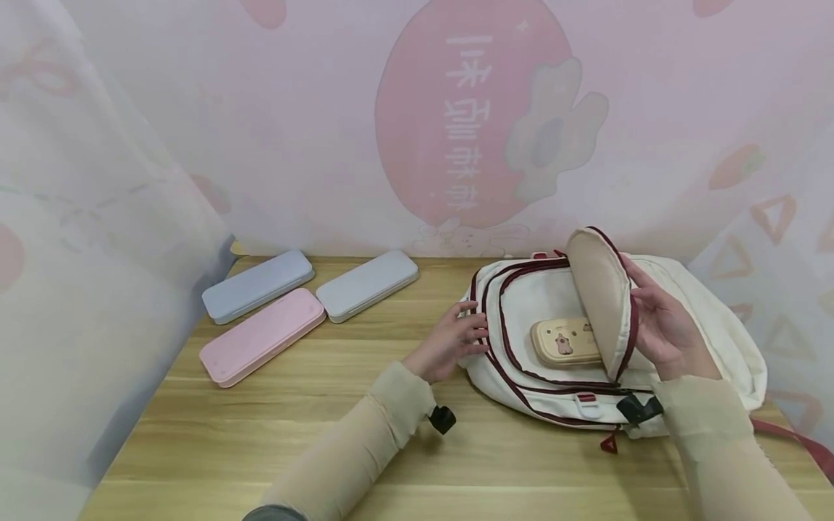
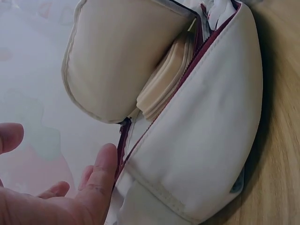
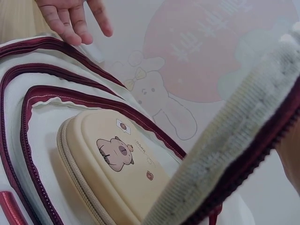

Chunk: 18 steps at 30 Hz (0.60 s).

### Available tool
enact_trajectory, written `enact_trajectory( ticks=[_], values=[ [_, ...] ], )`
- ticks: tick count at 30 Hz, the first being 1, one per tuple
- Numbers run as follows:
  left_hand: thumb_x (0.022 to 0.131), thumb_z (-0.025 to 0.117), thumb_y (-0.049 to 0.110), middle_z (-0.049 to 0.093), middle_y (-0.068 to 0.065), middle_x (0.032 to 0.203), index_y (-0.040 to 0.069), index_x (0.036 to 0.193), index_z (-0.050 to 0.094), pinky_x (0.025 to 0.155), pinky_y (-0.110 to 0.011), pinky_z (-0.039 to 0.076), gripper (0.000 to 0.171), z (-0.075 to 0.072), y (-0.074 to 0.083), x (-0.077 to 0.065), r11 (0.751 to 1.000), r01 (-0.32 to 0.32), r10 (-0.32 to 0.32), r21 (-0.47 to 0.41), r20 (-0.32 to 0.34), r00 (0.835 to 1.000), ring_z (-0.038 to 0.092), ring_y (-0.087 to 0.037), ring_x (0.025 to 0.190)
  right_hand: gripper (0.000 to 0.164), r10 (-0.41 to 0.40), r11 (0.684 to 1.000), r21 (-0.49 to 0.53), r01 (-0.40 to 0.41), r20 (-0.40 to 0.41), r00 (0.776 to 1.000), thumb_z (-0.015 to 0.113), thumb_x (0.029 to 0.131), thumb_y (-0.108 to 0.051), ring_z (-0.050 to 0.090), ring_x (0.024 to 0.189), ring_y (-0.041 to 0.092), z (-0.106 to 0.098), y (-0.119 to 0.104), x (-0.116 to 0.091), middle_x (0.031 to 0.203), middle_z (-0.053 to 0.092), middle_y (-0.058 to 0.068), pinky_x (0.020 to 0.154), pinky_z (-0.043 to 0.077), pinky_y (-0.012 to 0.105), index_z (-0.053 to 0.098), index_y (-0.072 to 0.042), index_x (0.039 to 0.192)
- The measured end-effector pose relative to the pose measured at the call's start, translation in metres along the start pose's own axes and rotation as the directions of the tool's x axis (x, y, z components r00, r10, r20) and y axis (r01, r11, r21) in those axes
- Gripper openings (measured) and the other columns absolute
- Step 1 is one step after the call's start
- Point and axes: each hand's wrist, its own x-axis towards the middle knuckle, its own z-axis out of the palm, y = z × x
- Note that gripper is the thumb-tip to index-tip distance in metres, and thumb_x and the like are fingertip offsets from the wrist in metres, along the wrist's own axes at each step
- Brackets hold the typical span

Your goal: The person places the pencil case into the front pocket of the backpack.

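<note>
A white backpack [image 1: 706, 318] with dark red zips lies on the table, its front pocket unzipped. The pocket's beige-lined flap [image 1: 599, 297] stands raised. My right hand [image 1: 667, 325] supports it from the outer side, fingers against the flap near its edge; no finger shows on the lining. Inside the pocket lies a cream zipped case [image 3: 119, 159] with a cartoon animal on it, partly covered by the flap in the head view. At the backpack's left edge, my left hand [image 1: 452, 340] has its fingers spread and loosely bent, fingertips right at the zip, holding nothing.
Three slim cases lie at the table's far left: a blue one [image 1: 257, 287], a pink one [image 1: 263, 336] and a pale grey one [image 1: 368, 284]. A red strap [image 1: 798, 441] trails off the right side. Printed cloth walls [image 1: 313, 130] enclose the table.
</note>
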Motion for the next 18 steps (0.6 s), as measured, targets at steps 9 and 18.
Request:
enact_trajectory(
  ticks=[9,18],
  values=[
    [0.106,0.053,0.012,0.049,-0.017,0.119,-0.004,0.151,0.030,0.087,-0.034,0.057,0.053,-0.009,0.002,0.000,0.999,-0.030,0.029,-0.044,-0.027,0.999,0.054,-0.024,0.100,0.051,-0.002,1.000,0.017,0.002,-0.009,1.000,0.023,0.108,0.010,0.049,0.137,0.040,0.000,0.000,-0.001,0.151,0.048,0.025,0.104,0.050,0.042,0.047,0.001,0.151],
    [0.108,0.050,0.011,0.051,-0.017,0.121,-0.002,0.156,0.027,0.083,-0.031,0.057,0.055,-0.019,0.008,-0.006,0.999,-0.005,0.003,-0.033,-0.046,0.999,0.054,-0.022,0.100,0.054,0.009,1.000,0.013,-0.009,-0.010,1.000,0.016,0.109,0.005,0.047,0.139,0.037,0.000,0.003,0.000,0.152,0.048,0.023,0.108,0.047,0.041,0.047,-0.001,0.152]
  ],
)
